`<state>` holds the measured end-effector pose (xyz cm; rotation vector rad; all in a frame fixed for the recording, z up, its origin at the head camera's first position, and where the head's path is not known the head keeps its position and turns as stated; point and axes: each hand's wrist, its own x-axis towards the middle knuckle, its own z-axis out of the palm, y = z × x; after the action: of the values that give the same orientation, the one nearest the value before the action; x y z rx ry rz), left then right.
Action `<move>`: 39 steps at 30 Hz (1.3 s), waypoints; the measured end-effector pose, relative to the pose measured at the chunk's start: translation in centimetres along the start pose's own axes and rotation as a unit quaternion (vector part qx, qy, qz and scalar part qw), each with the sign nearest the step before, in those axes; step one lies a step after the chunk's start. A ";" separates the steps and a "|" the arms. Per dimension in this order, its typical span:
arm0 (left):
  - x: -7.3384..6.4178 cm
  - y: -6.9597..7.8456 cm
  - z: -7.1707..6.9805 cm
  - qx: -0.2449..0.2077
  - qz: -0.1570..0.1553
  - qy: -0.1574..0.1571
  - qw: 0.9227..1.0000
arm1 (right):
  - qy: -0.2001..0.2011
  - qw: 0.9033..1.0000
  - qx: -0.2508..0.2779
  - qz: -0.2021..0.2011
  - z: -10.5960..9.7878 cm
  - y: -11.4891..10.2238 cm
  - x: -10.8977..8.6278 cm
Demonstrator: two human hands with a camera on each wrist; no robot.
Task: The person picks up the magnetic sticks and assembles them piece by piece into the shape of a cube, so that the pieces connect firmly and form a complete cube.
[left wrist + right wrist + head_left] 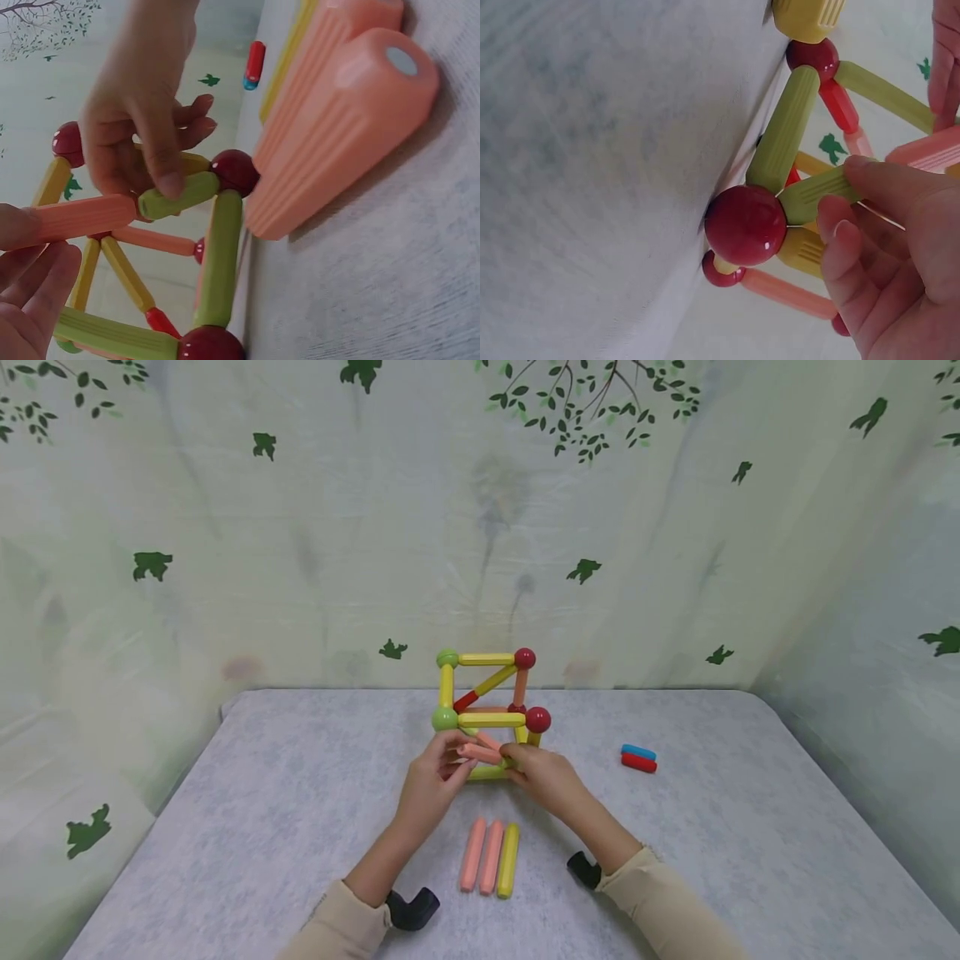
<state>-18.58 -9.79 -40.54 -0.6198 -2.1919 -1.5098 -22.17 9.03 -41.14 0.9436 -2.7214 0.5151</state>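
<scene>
A frame of magnetic rods and balls stands on the table, with yellow rods (491, 720), green balls (445, 718) and red balls (537, 720). My left hand (435, 777) pinches a pink rod (86, 217) between thumb and fingers at the frame's near side. With thumb and fingertips, my right hand (907, 255) holds a short green rod (817, 196) that joins a low red ball (746, 225). In the left wrist view, the pink rod's end meets or nearly meets the green rod's free end; I cannot tell whether they touch.
Two pink rods (472, 856) and one yellow rod (508, 860) lie side by side in front of the frame. To the right lie a short blue rod (638, 752) and a short red rod (639, 763). A leaf-patterned curtain (337, 568) hangs behind the table.
</scene>
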 end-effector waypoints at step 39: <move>2.6 -0.8 -3.2 0.349 0.080 0.035 0.933 | 0.053 0.993 0.085 0.060 0.8 -1.1 1.5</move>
<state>-20.93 -12.74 -38.57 -0.4683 -2.3368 -0.5792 -22.71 7.02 -41.11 0.7690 -2.6821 0.8061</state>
